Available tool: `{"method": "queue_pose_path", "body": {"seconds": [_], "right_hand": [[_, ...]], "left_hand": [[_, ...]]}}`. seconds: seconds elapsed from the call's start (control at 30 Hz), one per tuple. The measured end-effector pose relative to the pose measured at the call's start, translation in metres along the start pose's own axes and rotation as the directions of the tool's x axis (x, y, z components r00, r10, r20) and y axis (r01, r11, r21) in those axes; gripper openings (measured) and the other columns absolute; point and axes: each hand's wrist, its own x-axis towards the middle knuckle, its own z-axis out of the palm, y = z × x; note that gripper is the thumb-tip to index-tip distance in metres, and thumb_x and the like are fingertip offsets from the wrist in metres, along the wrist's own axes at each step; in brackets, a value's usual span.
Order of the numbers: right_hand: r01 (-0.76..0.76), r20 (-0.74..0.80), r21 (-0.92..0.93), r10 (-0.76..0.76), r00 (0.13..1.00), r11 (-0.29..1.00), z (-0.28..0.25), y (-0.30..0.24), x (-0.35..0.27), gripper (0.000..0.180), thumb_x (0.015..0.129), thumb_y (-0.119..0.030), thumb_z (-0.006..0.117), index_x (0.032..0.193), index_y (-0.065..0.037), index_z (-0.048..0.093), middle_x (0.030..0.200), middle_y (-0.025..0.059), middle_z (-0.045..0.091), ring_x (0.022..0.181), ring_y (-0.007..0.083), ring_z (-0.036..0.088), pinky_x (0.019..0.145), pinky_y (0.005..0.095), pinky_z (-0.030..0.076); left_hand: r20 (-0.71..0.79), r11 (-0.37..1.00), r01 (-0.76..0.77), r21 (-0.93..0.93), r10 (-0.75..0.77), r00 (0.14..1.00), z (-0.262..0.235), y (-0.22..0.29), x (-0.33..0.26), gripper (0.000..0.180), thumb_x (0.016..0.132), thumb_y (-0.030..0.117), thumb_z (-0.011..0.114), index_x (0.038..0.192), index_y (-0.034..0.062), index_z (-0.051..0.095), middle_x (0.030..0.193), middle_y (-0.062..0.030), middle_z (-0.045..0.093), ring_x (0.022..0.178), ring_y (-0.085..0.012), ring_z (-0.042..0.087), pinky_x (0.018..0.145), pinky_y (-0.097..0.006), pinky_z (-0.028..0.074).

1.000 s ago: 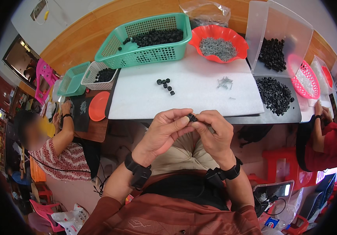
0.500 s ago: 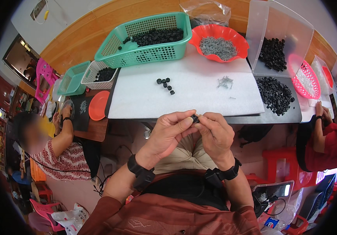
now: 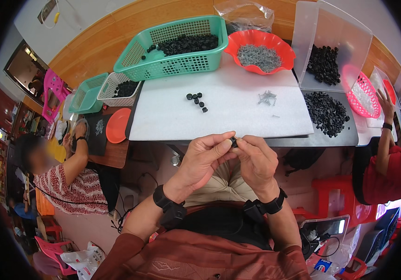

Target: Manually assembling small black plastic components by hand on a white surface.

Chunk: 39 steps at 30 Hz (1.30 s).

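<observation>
A small black part (image 3: 233, 141) sits pinched between the fingertips of the left hand (image 3: 203, 158) and right hand (image 3: 256, 161), just in front of the near edge of the table (image 3: 238, 116). Both hands are closed on it, fingers curled. It looks dark and rounded; most of it is hidden by the fingers, so its shape is hard to make out. Similar black parts (image 3: 197, 99) lie on the table.

Glossy red plastic bowl (image 3: 260, 45) holds dull grey metal screws (image 3: 259, 56).
</observation>
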Motion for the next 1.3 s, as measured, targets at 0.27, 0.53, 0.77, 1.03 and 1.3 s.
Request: {"method": "queue_pose_path", "body": {"seconds": [0.27, 0.53, 0.77, 1.03, 1.3], "right_hand": [[-0.046, 0.001, 0.039, 0.046, 0.999, 0.998, -0.002, -0.001, 0.0, 0.033, 0.079, 0.009, 0.079, 0.109, -0.001, 0.068, 0.094, 0.0147, 0.07, 0.075, 0.0255, 0.071, 0.061, 0.0312, 0.057], [-0.118, 0.01, 0.115, 0.118, 0.993, 0.986, -0.008, -0.004, -0.001, 0.029, 0.082, 0.008, 0.078, 0.108, -0.002, 0.069, 0.094, 0.0137, 0.07, 0.075, 0.0235, 0.071, 0.062, 0.0299, 0.057], [-0.192, 0.036, 0.144, 0.189, 0.981, 0.971, -0.011, -0.006, -0.003, 0.022, 0.084, 0.001, 0.079, 0.102, 0.0, 0.068, 0.092, 0.0138, 0.07, 0.075, 0.0247, 0.071, 0.062, 0.0311, 0.057], [-0.08, 0.046, 0.015, 0.08, 0.996, 0.997, -0.009, -0.005, -0.007, 0.025, 0.081, 0.001, 0.081, 0.1, -0.002, 0.064, 0.089, 0.0142, 0.068, 0.073, 0.0292, 0.07, 0.062, 0.0335, 0.057], [-0.034, 0.059, 0.012, 0.033, 0.998, 0.999, -0.009, -0.001, -0.005, 0.033, 0.079, 0.003, 0.08, 0.107, -0.003, 0.064, 0.092, 0.0134, 0.068, 0.075, 0.0286, 0.07, 0.061, 0.0344, 0.058]], "left_hand": [[-0.069, 0.999, -0.002, 0.044, 0.005, 0.998, 0.008, 0.001, -0.001, 0.03, 0.101, 0.01, 0.066, 0.128, -0.0027, 0.066, 0.114, -0.0097, 0.071, 0.101, -0.0167, 0.071, 0.094, -0.03, 0.059], [0.003, 0.987, 0.019, 0.157, -0.019, 1.0, 0.006, 0.005, -0.001, 0.033, 0.102, 0.01, 0.064, 0.132, -0.005, 0.063, 0.123, -0.0102, 0.069, 0.109, -0.0147, 0.067, 0.097, -0.029, 0.057], [0.026, 0.986, 0.022, 0.165, -0.027, 0.999, 0.007, 0.006, -0.001, 0.031, 0.102, 0.009, 0.065, 0.13, -0.0044, 0.066, 0.12, -0.01, 0.07, 0.105, -0.0131, 0.067, 0.093, -0.026, 0.057], [-0.001, 0.992, 0.056, 0.114, -0.056, 0.998, 0.002, -0.001, -0.005, 0.023, 0.099, 0.007, 0.068, 0.121, -0.0014, 0.071, 0.11, -0.0108, 0.073, 0.099, -0.0155, 0.07, 0.089, -0.029, 0.059], [-0.008, 0.994, 0.014, 0.104, -0.013, 1.0, 0.002, -0.001, -0.005, 0.023, 0.098, 0.007, 0.07, 0.119, -0.0022, 0.071, 0.107, -0.008, 0.073, 0.091, -0.0108, 0.067, 0.082, -0.025, 0.057]]}}
